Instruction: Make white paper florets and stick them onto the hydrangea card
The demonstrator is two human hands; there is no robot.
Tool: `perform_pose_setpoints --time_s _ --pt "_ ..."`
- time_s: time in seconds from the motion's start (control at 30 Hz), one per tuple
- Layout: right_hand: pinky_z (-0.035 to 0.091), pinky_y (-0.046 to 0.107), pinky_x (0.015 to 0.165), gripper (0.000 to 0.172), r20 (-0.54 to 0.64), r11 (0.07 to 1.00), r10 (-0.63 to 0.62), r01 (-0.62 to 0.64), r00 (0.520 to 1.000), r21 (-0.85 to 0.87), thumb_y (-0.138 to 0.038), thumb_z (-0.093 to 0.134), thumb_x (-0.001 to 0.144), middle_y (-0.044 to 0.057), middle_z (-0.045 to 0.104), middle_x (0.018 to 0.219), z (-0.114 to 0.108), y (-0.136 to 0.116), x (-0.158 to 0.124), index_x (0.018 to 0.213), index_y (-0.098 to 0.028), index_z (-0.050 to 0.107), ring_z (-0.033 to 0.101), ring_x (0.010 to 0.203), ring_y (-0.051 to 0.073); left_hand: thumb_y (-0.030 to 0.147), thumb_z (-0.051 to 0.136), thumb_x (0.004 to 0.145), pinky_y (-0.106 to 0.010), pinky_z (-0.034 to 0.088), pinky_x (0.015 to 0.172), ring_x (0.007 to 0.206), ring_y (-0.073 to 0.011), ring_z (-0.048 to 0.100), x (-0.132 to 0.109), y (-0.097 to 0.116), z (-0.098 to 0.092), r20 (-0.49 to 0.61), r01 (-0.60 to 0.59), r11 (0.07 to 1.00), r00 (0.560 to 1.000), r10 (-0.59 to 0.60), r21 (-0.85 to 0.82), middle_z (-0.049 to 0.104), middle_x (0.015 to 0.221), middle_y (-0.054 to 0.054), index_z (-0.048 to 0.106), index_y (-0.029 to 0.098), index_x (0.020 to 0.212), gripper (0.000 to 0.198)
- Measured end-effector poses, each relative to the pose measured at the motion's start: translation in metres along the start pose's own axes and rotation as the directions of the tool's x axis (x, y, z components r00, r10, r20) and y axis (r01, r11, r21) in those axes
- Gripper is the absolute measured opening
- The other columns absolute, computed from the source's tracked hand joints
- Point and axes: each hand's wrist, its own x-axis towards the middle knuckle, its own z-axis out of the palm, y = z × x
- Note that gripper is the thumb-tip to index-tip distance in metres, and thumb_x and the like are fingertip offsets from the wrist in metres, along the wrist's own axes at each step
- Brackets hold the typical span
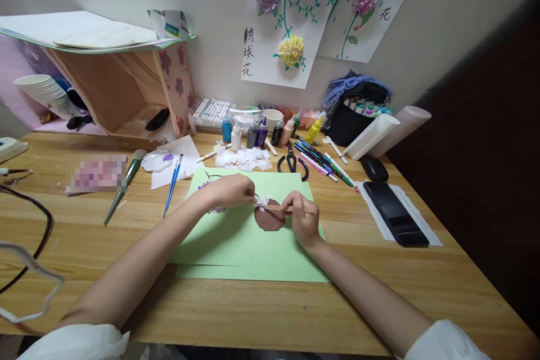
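Green paper [253, 256] lies on the table, with a round brown piece [270, 224] on it. My right hand [301, 214] is closed on a flat wooden stick [274, 208] that reaches over the brown piece. At the upper left edge of that piece, my left hand [236, 190] pinches at a small white tuft [262, 201]; its fingertips are too small to make out fully. Purple bits [217, 210] show on the green paper, partly hidden beneath my left hand and forearm.
Behind the paper are white paper scraps [244, 158], black scissors [292, 162], several paint bottles [261, 133] and pens [316, 158]. A phone [395, 212] lies to the right, brushes [172, 185] to the left.
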Motion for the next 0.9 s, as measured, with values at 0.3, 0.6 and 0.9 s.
perform_pose_setpoints --time_s 0.3,0.6,0.9 --pt "0.037 0.026 0.047 0.051 -0.045 0.991 -0.044 0.05 0.998 0.127 -0.036 0.025 0.094 0.0 0.052 0.048 -0.002 -0.001 -0.002 0.054 -0.019 0.053 0.048 0.046 0.013 0.03 0.045 0.082 -0.025 0.04 0.066 0.085 -0.0199 0.058 0.005 -0.047 -0.022 -0.41 0.295 0.954 0.879 -0.245 0.061 0.065 0.095 -0.009 0.063 0.016 0.089 0.024" --pt "0.036 0.025 0.048 0.049 -0.027 0.982 -0.06 0.063 0.998 0.176 -0.037 0.027 0.093 0.0 0.051 0.05 -0.001 0.004 -0.001 0.056 -0.019 0.054 0.047 0.048 0.012 0.02 0.057 0.074 -0.032 0.042 0.082 0.098 -0.0255 0.055 0.031 -0.075 -0.012 -0.499 0.258 0.954 0.853 -0.152 0.15 0.063 0.101 -0.01 0.066 0.018 0.088 0.016" --pt "0.034 0.025 0.047 0.049 -0.02 0.982 -0.056 0.059 0.998 0.178 -0.037 0.026 0.093 0.0 0.05 0.05 -0.002 0.004 -0.001 0.056 -0.019 0.053 0.046 0.048 0.012 0.029 0.049 0.081 -0.026 0.044 0.072 0.087 -0.021 0.062 0.031 -0.081 -0.014 -0.593 0.246 0.968 0.772 -0.228 -0.051 0.07 0.093 -0.006 0.068 0.02 0.088 0.022"
